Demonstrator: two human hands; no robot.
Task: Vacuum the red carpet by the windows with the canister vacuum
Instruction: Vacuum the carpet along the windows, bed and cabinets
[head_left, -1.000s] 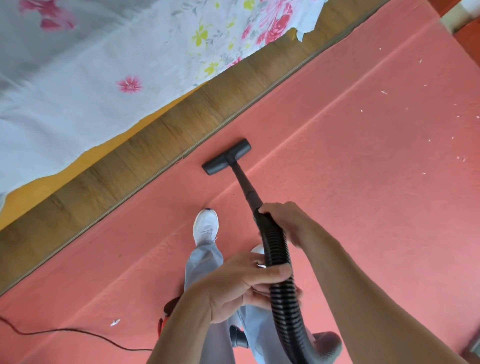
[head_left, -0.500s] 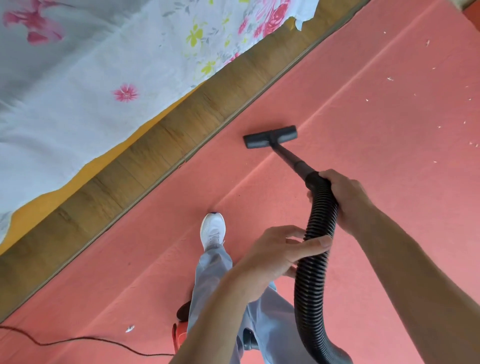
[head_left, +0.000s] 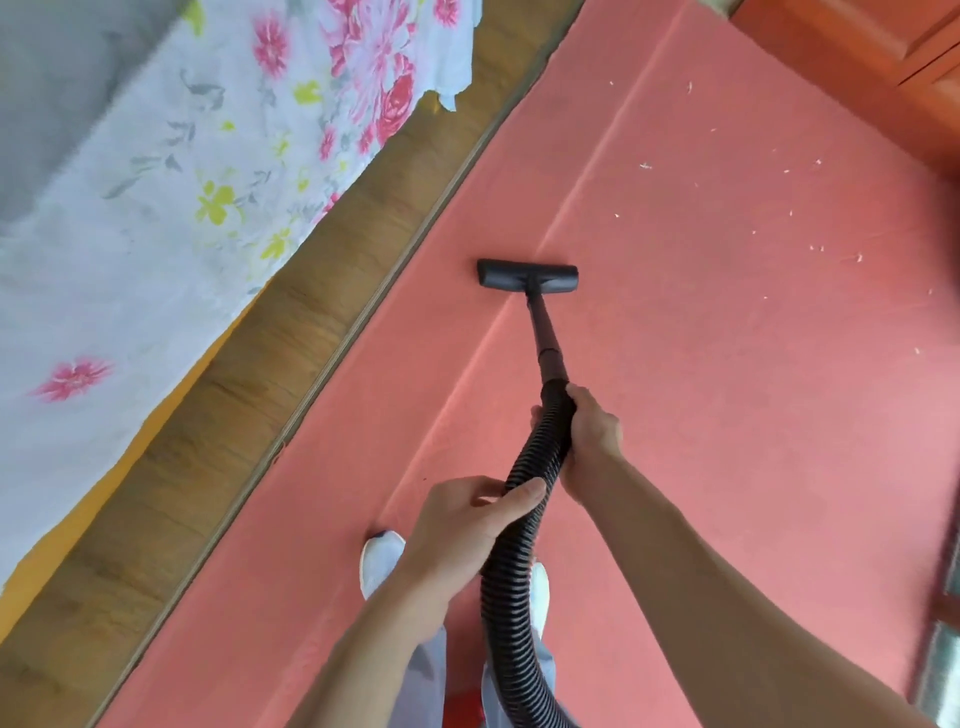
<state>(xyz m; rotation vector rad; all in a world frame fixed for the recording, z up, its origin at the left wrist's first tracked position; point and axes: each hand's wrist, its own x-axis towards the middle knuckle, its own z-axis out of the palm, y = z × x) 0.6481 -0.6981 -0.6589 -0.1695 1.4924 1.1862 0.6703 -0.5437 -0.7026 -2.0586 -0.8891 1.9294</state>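
Swung straight ahead, black flat floor nozzle (head_left: 527, 275) sits on red carpet (head_left: 727, 415). Right hand (head_left: 589, 436) wraps black ribbed hose (head_left: 519, 545) just behind nozzle to steer. Left hand (head_left: 467, 525) clasps hose further back, likely managing slack. White scraps (head_left: 645, 166) lie beyond nozzle.

Floral sheet (head_left: 208, 182) upper left, wood-grain strip (head_left: 291, 332) beside it; orange woodwork (head_left: 857, 57) top right

Red carpet (head_left: 727, 415), black ribbed hose (head_left: 511, 597) and nozzle (head_left: 527, 274), white sheet (head_left: 156, 208) with pink and yellow flowers
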